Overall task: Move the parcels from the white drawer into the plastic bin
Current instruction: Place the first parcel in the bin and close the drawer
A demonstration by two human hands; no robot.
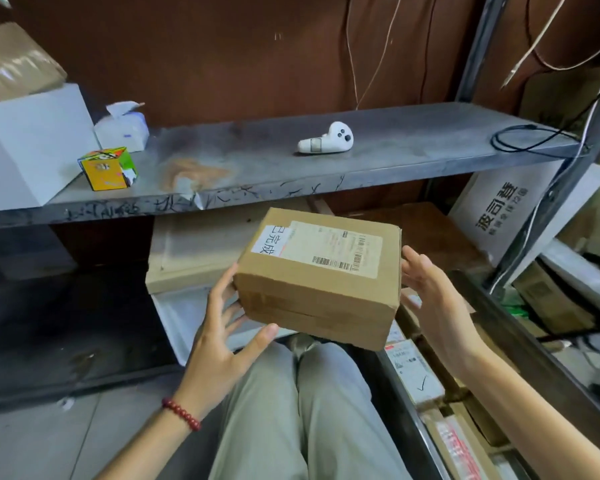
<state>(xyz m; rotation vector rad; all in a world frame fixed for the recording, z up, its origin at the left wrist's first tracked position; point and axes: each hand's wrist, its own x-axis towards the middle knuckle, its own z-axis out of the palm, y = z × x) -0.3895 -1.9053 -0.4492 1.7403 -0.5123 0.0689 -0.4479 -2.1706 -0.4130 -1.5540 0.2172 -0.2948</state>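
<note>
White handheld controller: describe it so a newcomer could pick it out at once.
Find the grey metal shelf across the view. Right of its middle lies the white handheld controller. Unlike the boxes at the shelf's left end, it is curved, with dark buttons.

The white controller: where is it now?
In the head view, the white controller lies on the grey shelf, right of centre, above the cardboard parcel.

Brown parcel (317, 278), white barcoded label (333, 249)
</note>
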